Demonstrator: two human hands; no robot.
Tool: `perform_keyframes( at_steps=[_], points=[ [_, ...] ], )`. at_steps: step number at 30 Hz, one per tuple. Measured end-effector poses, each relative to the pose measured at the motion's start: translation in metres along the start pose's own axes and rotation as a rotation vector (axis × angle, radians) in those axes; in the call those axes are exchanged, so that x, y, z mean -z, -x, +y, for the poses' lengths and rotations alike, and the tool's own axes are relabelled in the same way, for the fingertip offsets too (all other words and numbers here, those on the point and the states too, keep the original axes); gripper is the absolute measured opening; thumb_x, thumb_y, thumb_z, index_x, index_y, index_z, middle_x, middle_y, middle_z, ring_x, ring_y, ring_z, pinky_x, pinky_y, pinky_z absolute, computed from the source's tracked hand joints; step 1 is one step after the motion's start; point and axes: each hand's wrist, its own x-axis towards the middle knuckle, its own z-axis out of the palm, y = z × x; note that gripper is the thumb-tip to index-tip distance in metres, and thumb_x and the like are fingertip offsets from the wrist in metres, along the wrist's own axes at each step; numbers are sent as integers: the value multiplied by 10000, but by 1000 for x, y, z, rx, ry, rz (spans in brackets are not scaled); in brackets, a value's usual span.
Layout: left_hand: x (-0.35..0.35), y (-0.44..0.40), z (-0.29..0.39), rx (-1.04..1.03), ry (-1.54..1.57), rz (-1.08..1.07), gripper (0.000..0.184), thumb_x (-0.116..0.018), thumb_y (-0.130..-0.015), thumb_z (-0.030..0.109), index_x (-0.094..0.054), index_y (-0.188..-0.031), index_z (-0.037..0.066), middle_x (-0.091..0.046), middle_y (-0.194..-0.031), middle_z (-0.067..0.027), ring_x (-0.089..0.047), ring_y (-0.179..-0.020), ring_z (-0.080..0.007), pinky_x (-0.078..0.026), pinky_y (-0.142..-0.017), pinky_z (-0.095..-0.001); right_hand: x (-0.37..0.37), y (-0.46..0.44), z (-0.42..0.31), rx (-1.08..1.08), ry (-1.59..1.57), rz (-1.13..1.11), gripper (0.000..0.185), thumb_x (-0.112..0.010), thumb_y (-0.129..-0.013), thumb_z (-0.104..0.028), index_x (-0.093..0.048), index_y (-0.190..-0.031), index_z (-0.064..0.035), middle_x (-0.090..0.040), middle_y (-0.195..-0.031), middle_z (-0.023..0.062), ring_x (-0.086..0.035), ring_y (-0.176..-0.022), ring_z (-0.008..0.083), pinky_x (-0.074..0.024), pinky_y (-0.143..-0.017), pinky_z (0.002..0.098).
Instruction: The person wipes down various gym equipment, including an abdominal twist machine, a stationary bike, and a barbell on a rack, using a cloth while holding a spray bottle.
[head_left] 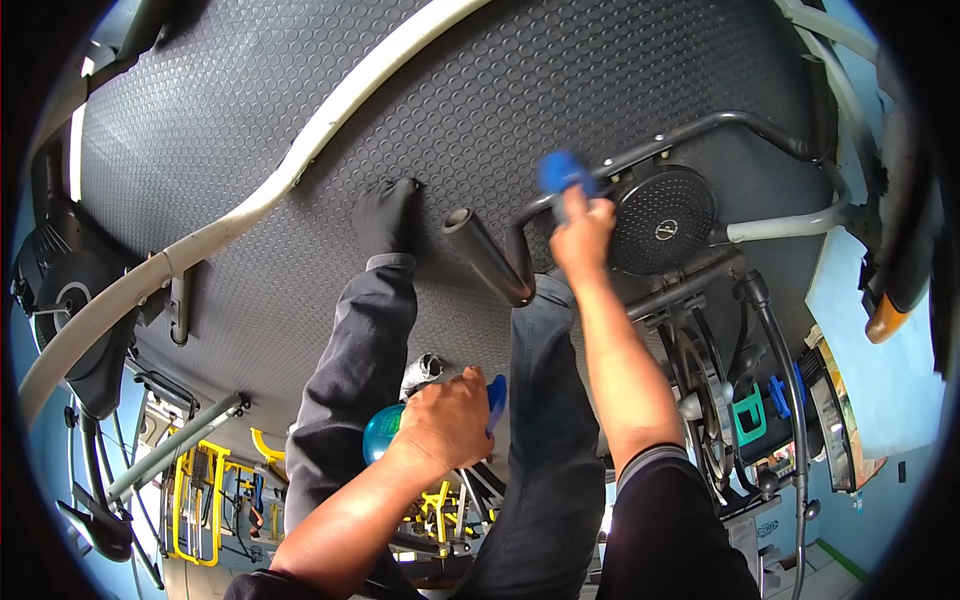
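My left hand [445, 420] is wrapped round a teal bottle [382, 434] with a blue part [496, 402] showing past the fingers, low in the view between my legs. Farther forward, my right hand [583, 238] grips a blue object [565, 174], blurred by motion and too smeared to identify. This blue object is at the bent black bar [710, 122] of a machine, beside a round black studded disc [664, 222]. Whether it touches the bar I cannot tell. A black padded handle [490, 258] sticks out left of my right hand.
A long curved white tube [300, 150] crosses the left side above the black studded floor [240, 90]. My black shoe [388, 217] stands on that floor. Exercise machines surround me, including a black one [75, 300] at left and yellow frames [197, 505] lower left.
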Motion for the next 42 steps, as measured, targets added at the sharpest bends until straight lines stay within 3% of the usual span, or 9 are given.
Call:
perform_keyframes(
  at_steps=[2,8,20,25,27,31,35,38,42],
  points=[
    [-4,-3,-2,-16,-13,45,523,-698,-719,209,-485,-1116,-57,-665,-1008,-210,-663,-980,-329,-539,-840,-387,-15,36,-10,351,-231,-155,578,-675,-787,-153,-534,-1346,-202,-481,-1130,222,-515,-1033,373,-437,-877,443],
    [-31,-5,-23,-209,-22,253,584,-673,-713,223,-450,-1179,-51,-654,-839,-194,-661,-857,-362,-522,-785,-435,60,102,-14,-713,-1084,-527,632,-598,-687,43,-523,-1314,13,-642,-800,92,-586,-605,124,-471,-507,283],
    [-35,146,11,-446,350,82,1121,-691,-700,118,102,-1488,34,-666,-968,-193,-656,-895,-376,-506,-796,-416,276,234,-146,-367,-1458,-790,286,-729,-766,-143,-593,-1002,-55,-594,-916,2,-537,-847,98,-430,-740,235],
    [-50,188,-10,-521,204,515,676,-722,-657,168,-399,-1213,-42,-608,-731,-228,-626,-739,-421,-486,-662,-444,310,257,-177,-247,-1281,-655,307,-773,-749,-170,-610,-981,-53,-594,-917,0,-538,-845,98,-436,-748,255],
    [-50,215,-13,-514,80,532,699,-732,-667,199,-388,-1221,-54,-614,-743,-243,-629,-736,-424,-492,-667,-463,315,273,-186,-276,-1003,-485,293,-802,-714,-197,-617,-887,-50,-583,-874,13,-526,-819,97,-431,-754,250],
    [-54,269,3,-442,-113,554,637,-723,-702,249,-408,-1164,-57,-624,-778,-259,-643,-758,-419,-512,-694,-480,335,307,-212,-65,-222,13,381,-841,-577,-200,-640,-860,-42,-568,-1168,141,-494,-1129,379,-440,-895,487],
    [-81,305,26,-333,-171,674,665,-700,-691,221,-394,-1210,-61,-637,-858,-265,-637,-842,-433,-504,-769,-481,359,327,-219,209,-2,271,330,-832,-560,-172,-608,-761,-37,-569,-1151,132,-499,-1131,364,-435,-923,482],
    [-92,337,47,-336,-96,824,823,-704,-685,206,-296,-1334,-93,-623,-969,-292,-632,-904,-434,-511,-812,-468,378,337,-213,487,-357,352,322,-826,-580,-162,-603,-772,-32,-621,-1024,114,-574,-1010,336,-474,-874,436],
    [-93,402,79,-579,0,1037,1041,-704,-668,160,-88,-1478,-56,-535,-1205,-345,-588,-1041,-456,-498,-895,-446,500,383,-258,241,-387,-117,261,-742,-719,-200,-577,-806,-18,-661,-785,139,-642,-797,392,-518,-749,438]
  ],
)
